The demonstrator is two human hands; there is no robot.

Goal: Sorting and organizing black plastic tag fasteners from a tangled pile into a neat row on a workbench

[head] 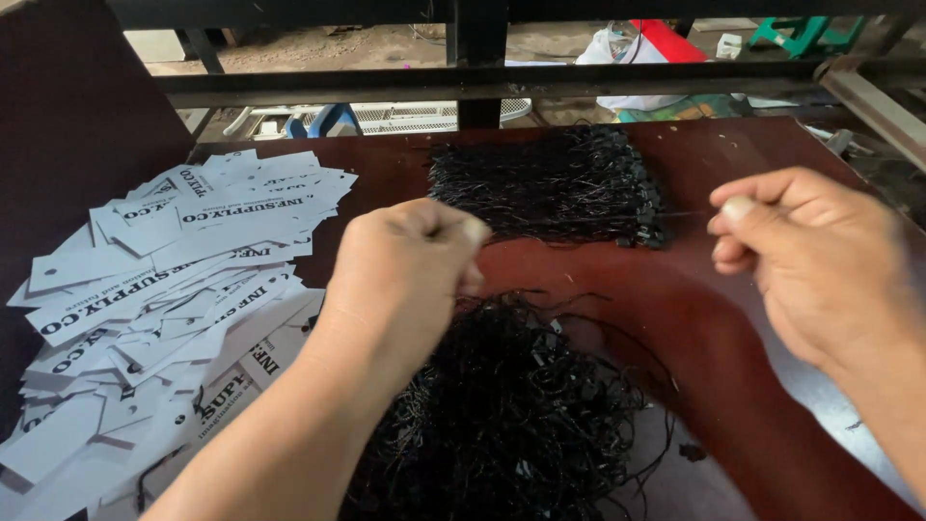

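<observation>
Both hands, left hand (410, 260) and right hand (810, 251), pinch a thin black cord (690, 214) at mid-frame; keeping it taut above the loose cord pile (511, 415) should avoid snagging.

I count two hands, my left (410, 265) at centre frame and my right (805, 251) at the right edge. I see two heaps of black cords: a neat stack (550, 183) at upper centre and a tangled pile (511, 415) at lower centre. One spread of white paper tags (154, 289), too many to count, fills the left.
</observation>
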